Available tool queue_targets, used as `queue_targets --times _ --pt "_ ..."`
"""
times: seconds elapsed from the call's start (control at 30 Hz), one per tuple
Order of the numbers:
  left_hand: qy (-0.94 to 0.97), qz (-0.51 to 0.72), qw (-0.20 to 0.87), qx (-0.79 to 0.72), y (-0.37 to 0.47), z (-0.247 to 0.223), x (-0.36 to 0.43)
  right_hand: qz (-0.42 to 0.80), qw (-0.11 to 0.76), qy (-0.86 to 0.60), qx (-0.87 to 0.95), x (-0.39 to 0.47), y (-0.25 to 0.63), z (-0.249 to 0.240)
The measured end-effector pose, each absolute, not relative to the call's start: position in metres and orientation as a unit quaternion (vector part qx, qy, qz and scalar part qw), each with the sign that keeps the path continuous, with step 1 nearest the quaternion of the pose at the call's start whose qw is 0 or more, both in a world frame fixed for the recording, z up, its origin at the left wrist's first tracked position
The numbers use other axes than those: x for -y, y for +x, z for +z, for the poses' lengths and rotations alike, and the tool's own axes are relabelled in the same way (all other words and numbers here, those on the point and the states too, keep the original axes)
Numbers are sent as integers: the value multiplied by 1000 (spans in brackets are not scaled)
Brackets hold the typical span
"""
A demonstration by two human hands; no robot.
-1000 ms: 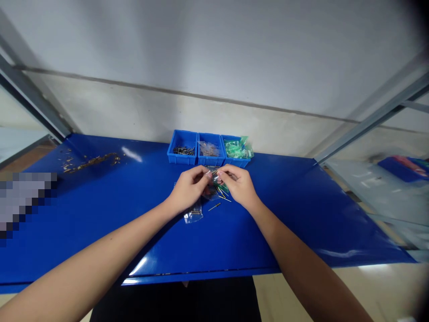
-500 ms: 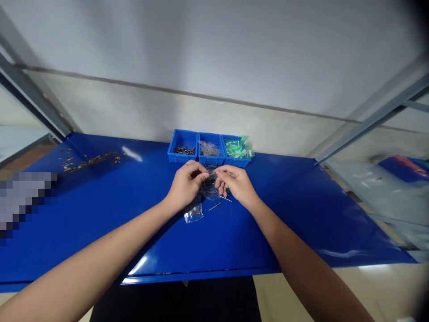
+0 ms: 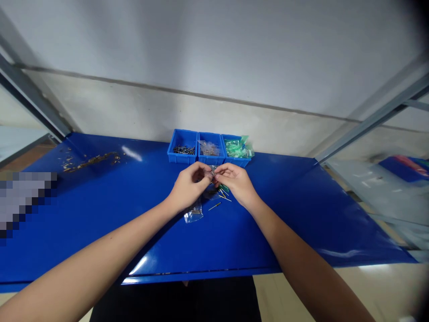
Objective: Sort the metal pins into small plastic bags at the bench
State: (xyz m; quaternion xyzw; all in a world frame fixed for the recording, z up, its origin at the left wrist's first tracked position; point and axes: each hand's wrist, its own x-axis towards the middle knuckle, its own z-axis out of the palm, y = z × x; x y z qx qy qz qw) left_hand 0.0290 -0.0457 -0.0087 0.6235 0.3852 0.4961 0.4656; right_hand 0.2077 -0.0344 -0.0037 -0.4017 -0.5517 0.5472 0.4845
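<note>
Over the middle of the table, my left hand [image 3: 188, 187] and my right hand [image 3: 235, 182] meet with thumbs and fingertips pinched on a small clear plastic bag [image 3: 213, 168]. Its contents are too small to make out. Under my hands lies a partly hidden heap of clear bags and thin metal pins [image 3: 222, 193] that look like blind rivets, with a bit of green among them. One loose pin [image 3: 215, 206] rests apart, nearer to me. Beside my left wrist is another clear bag [image 3: 194, 213] with small metal pieces in it.
Three joined blue bins stand behind my hands: one with metal pins [image 3: 184, 150], one with clear bags [image 3: 210, 148], one with green-tinted bags [image 3: 237, 148]. Brown scraps [image 3: 94, 161] lie on the blue table [image 3: 110, 214] at left. Metal posts and a wall bound the back.
My left thumb and fingers have shifted their pinch, and more of the clear bag shows between my hands. My right fingers have drawn up, uncovering more of the pins beneath.
</note>
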Motion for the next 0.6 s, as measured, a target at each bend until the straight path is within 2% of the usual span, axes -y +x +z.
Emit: queue_targets --times 0.6 --pt "594 518 475 -391 32 -16 42 484 501 -407 591 35 206 -10"
